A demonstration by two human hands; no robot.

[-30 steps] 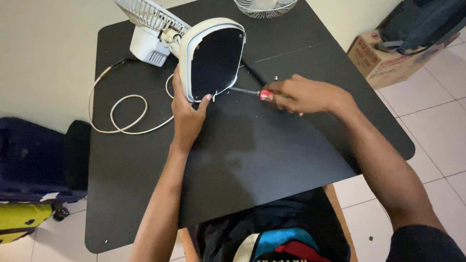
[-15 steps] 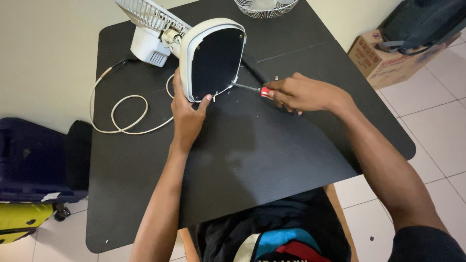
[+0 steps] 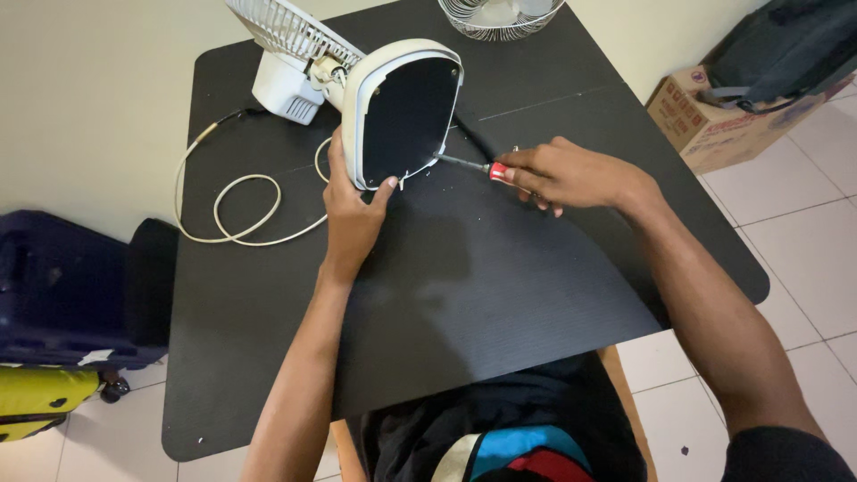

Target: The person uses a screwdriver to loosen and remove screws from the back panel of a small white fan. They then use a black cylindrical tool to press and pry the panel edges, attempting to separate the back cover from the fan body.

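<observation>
1. Fan base [image 3: 402, 112]: tipped on its edge on the counter [image 3: 500, 295], far centre.
2. Cord [image 3: 234, 210]: coiled on the counter, left of the fan base.
3. Grille [image 3: 500, 16]: at the counter's far edge, behind the fan base.
4. Cardboard box [image 3: 714, 125]: on the floor, right of the counter.

Even, soft indoor light, fairly bright; the matte black table [image 3: 500, 295] shows a faint sheen toward 12 o'clock, no hard glare; weak shadows under both arms; focus sharp centrally; slight wide-angle stretch at the edges.

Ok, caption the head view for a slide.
Left hand steadies fan base; right hand drives screwdriver.
</observation>
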